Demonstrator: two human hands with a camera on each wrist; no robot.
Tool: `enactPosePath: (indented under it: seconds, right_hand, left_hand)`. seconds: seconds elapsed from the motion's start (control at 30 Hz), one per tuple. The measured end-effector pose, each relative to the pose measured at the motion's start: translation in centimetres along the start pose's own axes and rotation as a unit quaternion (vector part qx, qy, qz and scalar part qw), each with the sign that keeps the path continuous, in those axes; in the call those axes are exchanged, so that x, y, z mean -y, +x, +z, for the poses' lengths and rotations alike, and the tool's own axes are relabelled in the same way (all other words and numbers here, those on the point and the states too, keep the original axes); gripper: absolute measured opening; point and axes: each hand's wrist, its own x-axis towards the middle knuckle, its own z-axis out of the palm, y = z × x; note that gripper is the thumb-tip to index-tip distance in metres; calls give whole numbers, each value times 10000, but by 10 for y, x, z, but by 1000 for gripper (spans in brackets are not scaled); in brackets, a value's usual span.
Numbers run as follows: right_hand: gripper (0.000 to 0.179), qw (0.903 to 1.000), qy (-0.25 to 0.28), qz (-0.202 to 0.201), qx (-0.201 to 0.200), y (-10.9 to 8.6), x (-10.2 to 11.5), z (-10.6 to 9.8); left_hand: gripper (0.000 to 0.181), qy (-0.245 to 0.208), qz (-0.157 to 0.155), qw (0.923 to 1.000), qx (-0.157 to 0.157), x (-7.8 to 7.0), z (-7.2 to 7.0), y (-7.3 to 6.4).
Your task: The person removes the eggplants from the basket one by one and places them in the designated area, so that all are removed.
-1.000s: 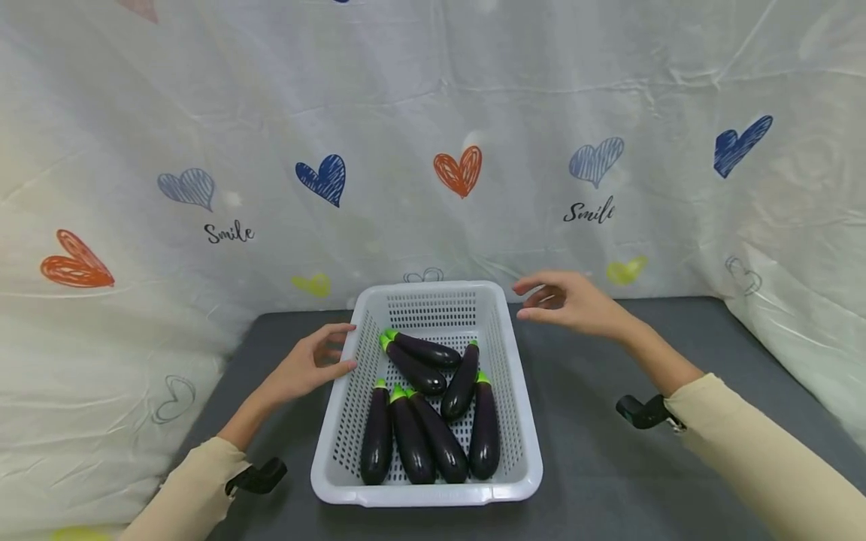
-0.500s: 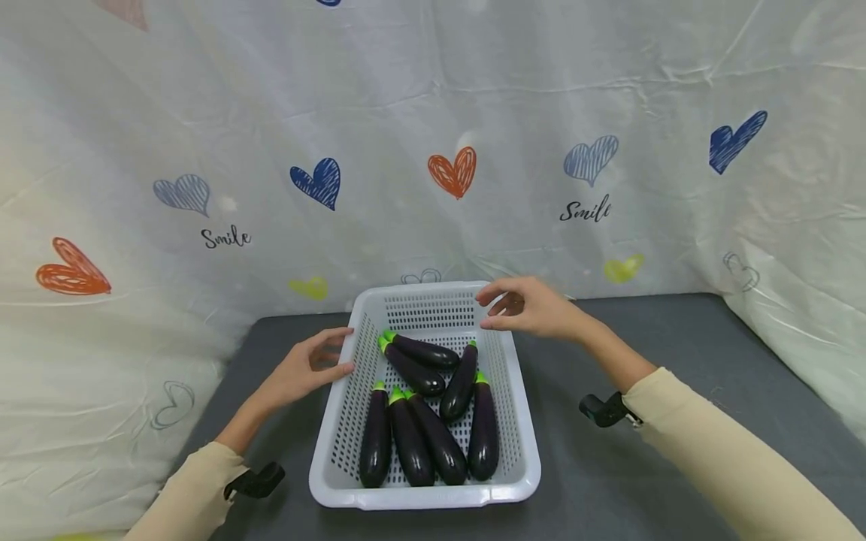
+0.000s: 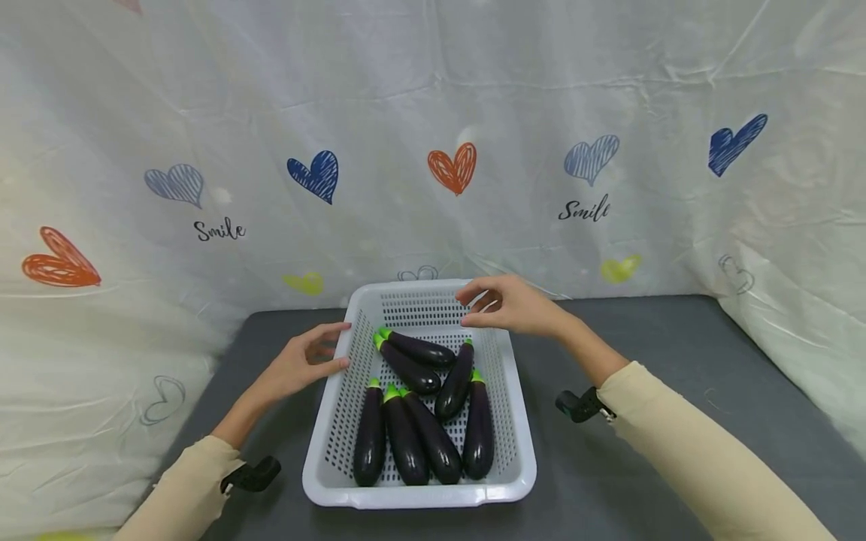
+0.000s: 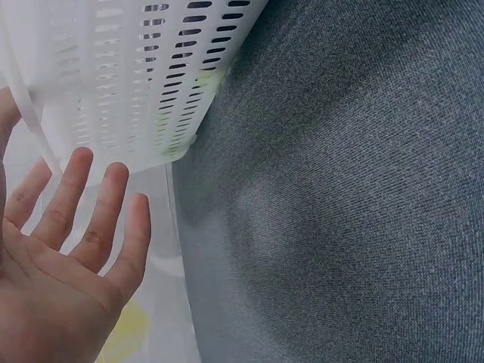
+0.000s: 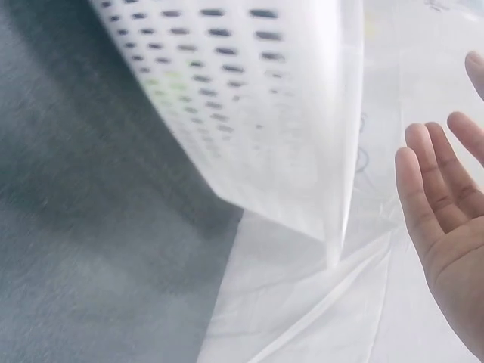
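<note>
Basket of white perforated plastic (image 3: 406,497), rectangular, on a dark grey, woven-surfaced table (image 3: 575,488); within it lie seven glossy, dark purple eggplants (image 3: 407,443) with bright green caps. The bare left hand (image 3: 298,366), fingers spread and empty, is at the left rim; contact is uncertain. The bare right hand (image 3: 510,304), fingers slightly bent and empty, its thumb apart, appears near the far right corner.

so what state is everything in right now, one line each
white basket, upright on the table, holding eggplants
seven eggplants, lying inside the basket, green ends on
left hand, relaxed at the basket's left rim
right hand, loosely curved, holding nothing, above the far right rim
table, flat
white sheet, hanging behind, creased
</note>
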Motion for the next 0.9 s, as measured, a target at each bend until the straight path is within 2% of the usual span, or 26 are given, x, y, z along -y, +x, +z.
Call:
enactPosePath:
  seconds: [0.43, 0.9]
  right_hand:
    - [37, 9998, -76, -189, -40, 37, 14, 16]
    - [38, 9975, 689, 86, -101, 70, 9, 53]
  left_hand:
    - [62, -49, 9, 9999, 114, 0, 0, 1]
    - [63, -33, -86, 9998, 172, -5, 0, 1]
